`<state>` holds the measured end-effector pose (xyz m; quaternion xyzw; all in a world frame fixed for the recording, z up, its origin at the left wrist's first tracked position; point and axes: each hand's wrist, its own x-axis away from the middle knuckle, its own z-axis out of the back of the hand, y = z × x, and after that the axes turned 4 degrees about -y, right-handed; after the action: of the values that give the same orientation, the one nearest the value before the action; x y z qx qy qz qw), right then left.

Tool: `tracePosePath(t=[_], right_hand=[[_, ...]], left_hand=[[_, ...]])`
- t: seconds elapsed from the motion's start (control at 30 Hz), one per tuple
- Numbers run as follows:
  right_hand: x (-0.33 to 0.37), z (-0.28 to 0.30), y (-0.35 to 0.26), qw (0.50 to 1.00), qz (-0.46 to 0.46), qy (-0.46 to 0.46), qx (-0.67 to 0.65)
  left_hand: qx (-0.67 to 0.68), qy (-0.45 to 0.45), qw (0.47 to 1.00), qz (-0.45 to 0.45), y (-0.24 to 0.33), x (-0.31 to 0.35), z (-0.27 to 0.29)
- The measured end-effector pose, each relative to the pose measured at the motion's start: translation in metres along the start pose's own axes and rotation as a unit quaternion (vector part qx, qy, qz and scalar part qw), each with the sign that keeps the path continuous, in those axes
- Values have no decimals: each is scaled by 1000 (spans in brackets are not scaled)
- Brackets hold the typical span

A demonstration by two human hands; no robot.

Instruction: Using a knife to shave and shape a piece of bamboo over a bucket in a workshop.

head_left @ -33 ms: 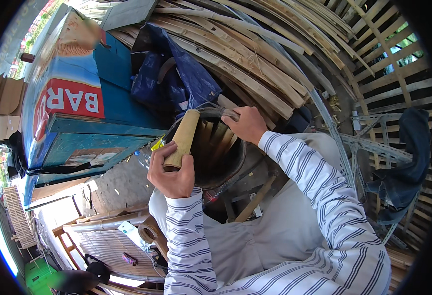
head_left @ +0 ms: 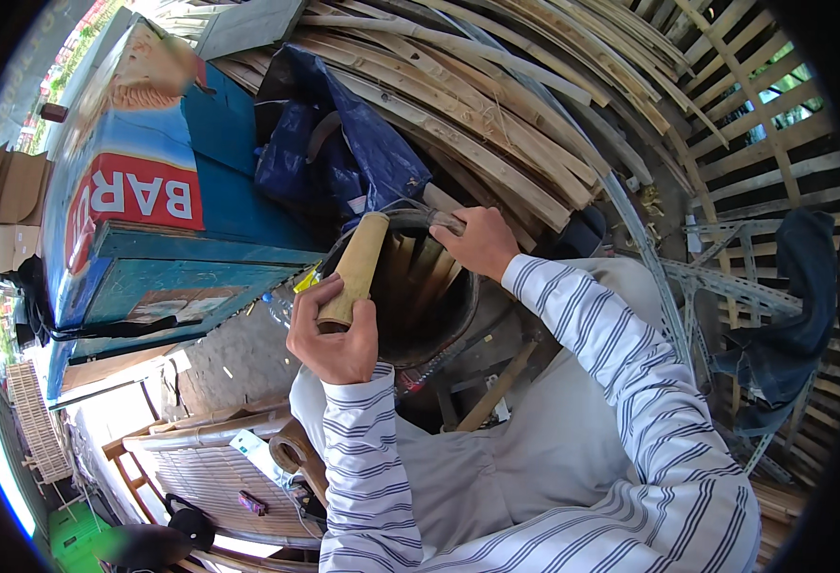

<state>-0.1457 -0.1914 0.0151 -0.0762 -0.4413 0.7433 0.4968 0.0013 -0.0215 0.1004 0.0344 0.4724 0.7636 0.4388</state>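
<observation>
My left hand (head_left: 339, 334) is wrapped round a pale bamboo tube (head_left: 355, 267), which tilts over the left side of a dark round bucket (head_left: 467, 320). The tube's upper end lies at the bucket's far rim. Inside the bucket stand several brownish bamboo pieces (head_left: 429, 272). At the bucket's far right rim, my right hand (head_left: 480, 243) is closed, its fingertips bent round a small greyish thing that I cannot make out. The bucket stands between my knees.
A blue painted box (head_left: 181, 272) is at the left, with a crumpled blue tarp (head_left: 343, 143) beside it. Split bamboo strips (head_left: 496, 124) are piled beyond the bucket. At the right, a metal frame (head_left: 735, 277) carries dark cloth (head_left: 792, 306). A bamboo bench (head_left: 210, 468) stands lower left.
</observation>
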Motion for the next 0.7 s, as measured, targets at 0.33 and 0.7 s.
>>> tracePosePath(t=[0.33,0.7], right_hand=[[0,-46,-1,995,97,9,23],[-21,-63,9,995,92,1,42]], left_hand=[[53,47,997,40,-4,-6,-11],[66,59,995,47,-9,-2,-15]])
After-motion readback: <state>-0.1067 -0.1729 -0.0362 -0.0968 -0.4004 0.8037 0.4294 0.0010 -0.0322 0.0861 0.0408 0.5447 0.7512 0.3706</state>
